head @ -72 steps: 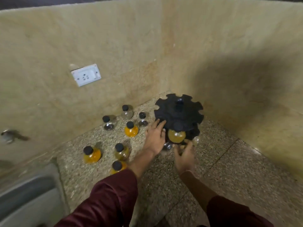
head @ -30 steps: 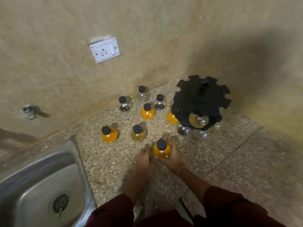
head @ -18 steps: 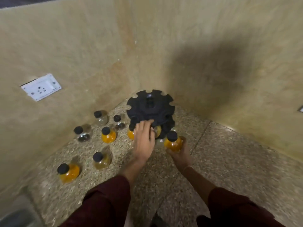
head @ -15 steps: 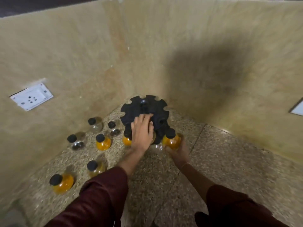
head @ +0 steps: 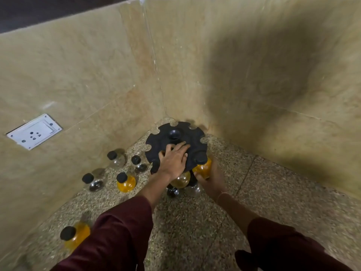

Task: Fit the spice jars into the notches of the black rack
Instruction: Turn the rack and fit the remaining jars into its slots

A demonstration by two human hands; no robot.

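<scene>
Holding the orange spice jar (head: 203,168) low around its round belly with my right hand (head: 212,181), fingers curled under it, I've got its black-capped neck at a notch on the lower-right edge of the black rack (head: 162,138) at frame centre, while my left hand (head: 172,160) lies flat and spread on the rack's top. Looks like small, light glass, probably slick and breakable, so I'd grip the belly, not the cap.
</scene>
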